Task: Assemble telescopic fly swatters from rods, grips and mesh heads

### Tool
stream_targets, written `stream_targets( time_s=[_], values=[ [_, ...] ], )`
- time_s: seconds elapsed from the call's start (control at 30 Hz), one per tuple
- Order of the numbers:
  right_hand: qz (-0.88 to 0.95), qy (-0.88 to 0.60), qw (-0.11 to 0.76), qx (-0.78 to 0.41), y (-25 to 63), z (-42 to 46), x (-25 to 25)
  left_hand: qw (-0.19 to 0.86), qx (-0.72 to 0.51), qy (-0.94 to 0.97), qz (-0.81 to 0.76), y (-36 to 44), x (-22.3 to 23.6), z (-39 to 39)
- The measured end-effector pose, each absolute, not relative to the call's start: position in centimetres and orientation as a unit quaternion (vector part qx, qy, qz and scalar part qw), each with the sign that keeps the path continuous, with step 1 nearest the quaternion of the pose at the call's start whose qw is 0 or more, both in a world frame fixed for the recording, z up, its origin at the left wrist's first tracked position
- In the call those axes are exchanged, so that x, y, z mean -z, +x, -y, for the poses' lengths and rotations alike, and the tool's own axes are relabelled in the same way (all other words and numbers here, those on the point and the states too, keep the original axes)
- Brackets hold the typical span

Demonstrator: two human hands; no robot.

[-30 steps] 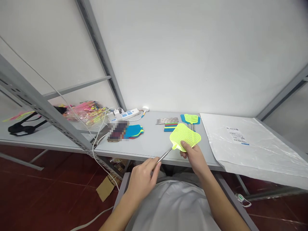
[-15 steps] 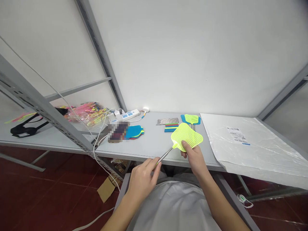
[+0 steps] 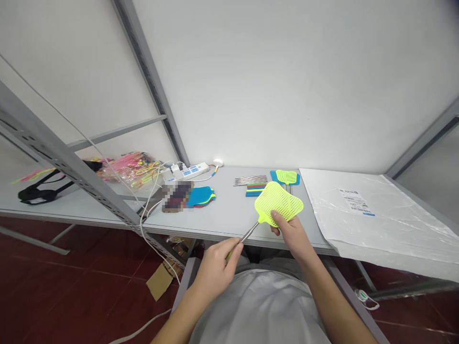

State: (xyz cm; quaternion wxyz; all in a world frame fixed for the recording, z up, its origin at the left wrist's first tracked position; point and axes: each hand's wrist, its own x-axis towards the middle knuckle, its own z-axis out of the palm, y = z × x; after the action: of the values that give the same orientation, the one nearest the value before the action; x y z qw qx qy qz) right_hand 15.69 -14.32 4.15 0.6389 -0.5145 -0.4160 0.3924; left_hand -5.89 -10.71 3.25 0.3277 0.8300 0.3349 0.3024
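Observation:
A fly swatter with a yellow-green perforated head (image 3: 278, 201) and a metal rod (image 3: 250, 232) is held between my two hands above the table's front edge. My right hand (image 3: 292, 234) pinches the lower right side of the head, thumb on top. Closed round the lower end of the rod, my left hand (image 3: 219, 263) mostly hides the handle; a bit of green shows beneath its thumb. Behind the swatter lie a row of metal rods (image 3: 250, 180) and several coloured handle tubes (image 3: 254, 192). Further right, yellow-green and blue fly swatters (image 3: 287, 177) are stacked.
Left on the grey table (image 3: 222, 217) is a pile of blue, yellow and red swatter heads (image 3: 201, 196), next to a pixelated patch. A power strip (image 3: 193, 170) sits behind it. White packaging (image 3: 358, 210) covers the right side. A metal shelf post (image 3: 89, 167) and hanging cable stand left.
The left hand has shifted slightly along the rod, and a little more of the green shows beneath its thumb. The right hand keeps its hold on the swatter head.

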Motion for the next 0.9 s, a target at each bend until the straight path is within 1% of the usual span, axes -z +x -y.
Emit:
stream_targets(
  time_s=[0.1, 0.13, 0.2, 0.4, 0.57, 0.73, 0.9],
  values=[
    [0.419, -0.507, 0.641, -0.396, 15.7, 14.3, -4.0, 0.566, -0.229, 0.717, -0.337, -5.6, -3.6, 10.7],
    [0.42, -0.505, 0.641, -0.397, 15.7, 14.2, -4.0, 0.629, -0.205, 0.675, -0.328, -5.6, -3.7, 10.6],
    [0.423, -0.501, 0.64, -0.4, 15.6, 14.2, -3.9, 0.705, -0.178, 0.614, -0.306, -5.7, -3.9, 10.5],
    [0.424, -0.479, 0.651, -0.409, 15.5, 14.3, -3.8, 0.769, -0.143, 0.554, -0.285, -6.0, -4.5, 10.4],
    [0.382, -0.457, 0.7, -0.394, 15.9, 14.0, -3.5, 0.775, -0.127, 0.566, -0.25, -4.0, -5.6, 10.1],
    [0.324, -0.434, 0.774, -0.327, 18.3, 14.5, -4.4, 0.823, -0.05, 0.546, -0.148, 0.3, -7.8, 8.9],
    [0.307, -0.429, 0.816, -0.236, 21.9, 16.8, -6.9, 0.861, 0.063, 0.503, -0.036, 5.3, -9.1, 7.5]
  ],
)
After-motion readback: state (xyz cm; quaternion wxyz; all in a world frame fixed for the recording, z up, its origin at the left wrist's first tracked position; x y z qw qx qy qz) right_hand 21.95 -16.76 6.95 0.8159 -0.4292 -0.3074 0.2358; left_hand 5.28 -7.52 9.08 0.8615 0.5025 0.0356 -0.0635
